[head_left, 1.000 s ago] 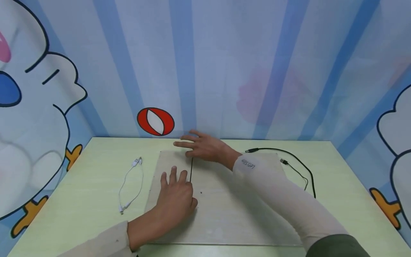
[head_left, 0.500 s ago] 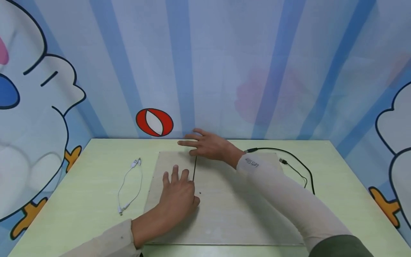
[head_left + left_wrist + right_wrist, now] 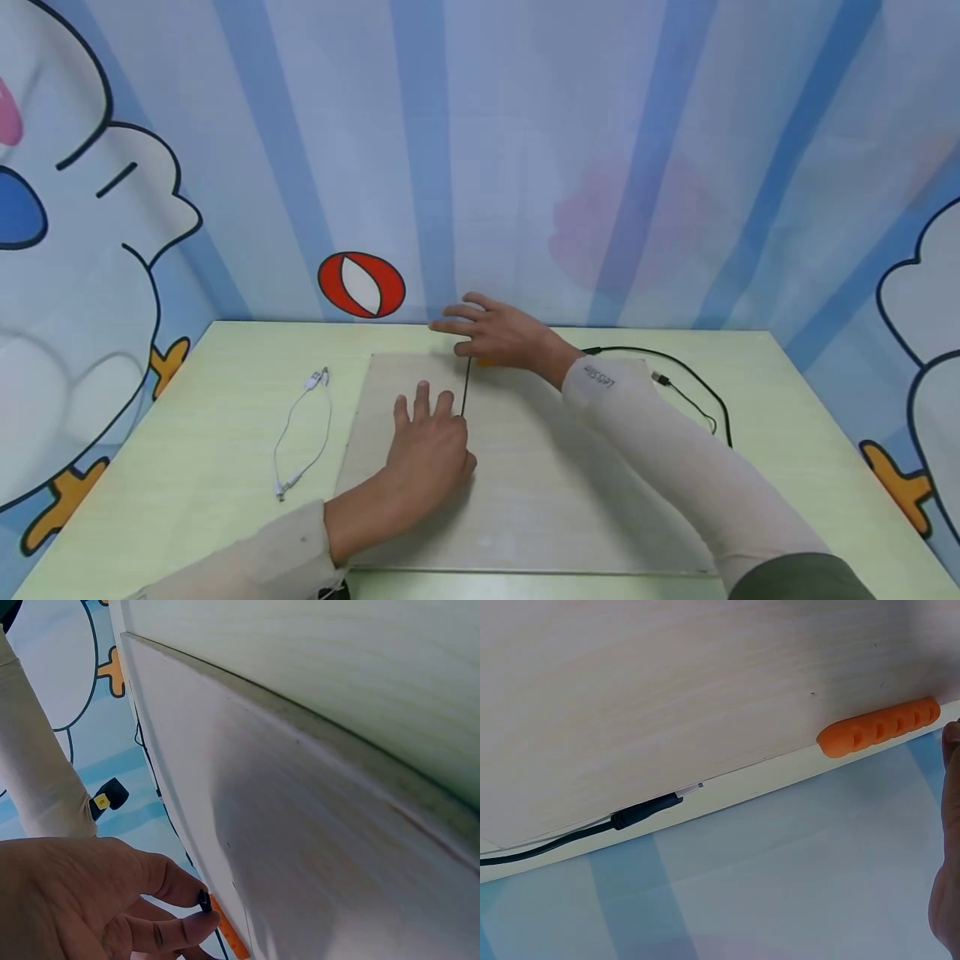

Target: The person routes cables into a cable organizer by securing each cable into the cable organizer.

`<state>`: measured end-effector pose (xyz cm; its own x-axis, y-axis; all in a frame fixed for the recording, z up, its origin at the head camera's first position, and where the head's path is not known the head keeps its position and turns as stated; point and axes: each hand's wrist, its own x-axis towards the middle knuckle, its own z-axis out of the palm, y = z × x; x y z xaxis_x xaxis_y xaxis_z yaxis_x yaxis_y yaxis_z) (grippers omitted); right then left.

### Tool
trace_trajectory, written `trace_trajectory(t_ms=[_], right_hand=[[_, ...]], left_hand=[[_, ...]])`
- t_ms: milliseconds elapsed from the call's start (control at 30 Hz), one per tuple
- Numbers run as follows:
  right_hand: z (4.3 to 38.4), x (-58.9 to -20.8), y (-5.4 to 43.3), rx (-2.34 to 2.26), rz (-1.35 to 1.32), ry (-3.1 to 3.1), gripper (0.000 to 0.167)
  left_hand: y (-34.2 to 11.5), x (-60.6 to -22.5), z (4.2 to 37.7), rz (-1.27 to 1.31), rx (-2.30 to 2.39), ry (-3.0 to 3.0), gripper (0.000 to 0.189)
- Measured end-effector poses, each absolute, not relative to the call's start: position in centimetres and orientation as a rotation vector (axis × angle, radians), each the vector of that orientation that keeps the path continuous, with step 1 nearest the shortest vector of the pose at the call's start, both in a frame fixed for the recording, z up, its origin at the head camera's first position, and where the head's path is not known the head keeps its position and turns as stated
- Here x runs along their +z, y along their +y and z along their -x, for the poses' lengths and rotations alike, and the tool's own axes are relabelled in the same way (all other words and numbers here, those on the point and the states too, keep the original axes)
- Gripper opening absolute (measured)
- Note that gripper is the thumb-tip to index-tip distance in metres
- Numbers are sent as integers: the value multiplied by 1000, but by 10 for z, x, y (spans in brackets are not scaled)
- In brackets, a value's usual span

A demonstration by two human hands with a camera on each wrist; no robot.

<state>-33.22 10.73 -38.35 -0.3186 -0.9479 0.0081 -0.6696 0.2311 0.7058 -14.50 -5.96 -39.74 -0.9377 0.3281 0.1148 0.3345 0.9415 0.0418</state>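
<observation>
In the head view my left hand [image 3: 431, 446] is over the left part of a pale board [image 3: 555, 508], its thumb and index finger pinching one end of a thin black cord [image 3: 467, 387]. The cord runs straight from there to my right hand [image 3: 506, 333], which pinches the far end near the board's back edge. My left wrist view shows a small black piece [image 3: 204, 901] between thumb and fingertip. An orange, ridged roll [image 3: 877, 727], its material unclear, lies along the board's back edge, mostly hidden by my right hand in the head view.
A white cable [image 3: 315, 381] lies looped on the table [image 3: 225, 400] at the left. On the right are a thick black cable [image 3: 678, 360] and a thinner one with a black plug [image 3: 662, 379]. A patterned blue backdrop [image 3: 495, 167] stands behind the table.
Both hands have shifted slightly to the right with the cord between them. A bit of the orange roll now shows beneath my right hand.
</observation>
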Motion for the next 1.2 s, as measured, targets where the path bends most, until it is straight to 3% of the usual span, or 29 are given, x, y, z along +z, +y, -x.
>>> trace_trajectory(t_ms=[1200], right_hand=[[338, -385, 123, -892, -1419, -2209, 27]], left_hand=[[-38, -400, 164, 548, -140, -3017, 27]])
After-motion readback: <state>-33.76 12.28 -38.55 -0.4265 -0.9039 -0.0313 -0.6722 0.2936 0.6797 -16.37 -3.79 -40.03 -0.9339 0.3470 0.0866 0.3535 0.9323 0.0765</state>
